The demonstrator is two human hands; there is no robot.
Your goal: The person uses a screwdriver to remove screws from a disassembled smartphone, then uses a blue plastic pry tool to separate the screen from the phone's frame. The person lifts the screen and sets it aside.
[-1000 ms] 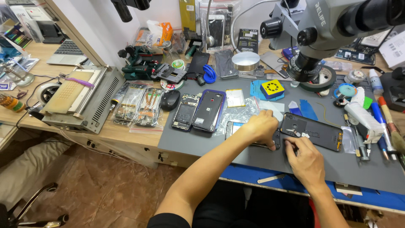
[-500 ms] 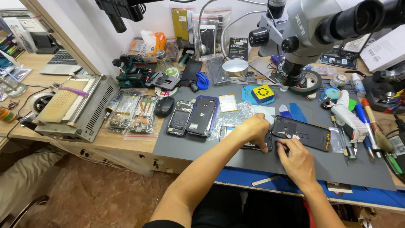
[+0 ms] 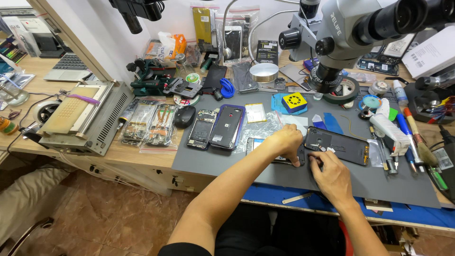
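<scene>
While my left hand [image 3: 286, 142] pressed flat, fingers together, on the phone [image 3: 337, 145] edge, my right hand [image 3: 332, 175] pinched a small tool at it on the grey mat [image 3: 227, 163].

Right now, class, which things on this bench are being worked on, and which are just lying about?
In hand:
- left hand pressing on the phone beneath it
- right hand at the edge of the opened black phone back

Lying about:
- phone in blue case
- computer mouse
- roll of tape
- microscope
- brush
</scene>
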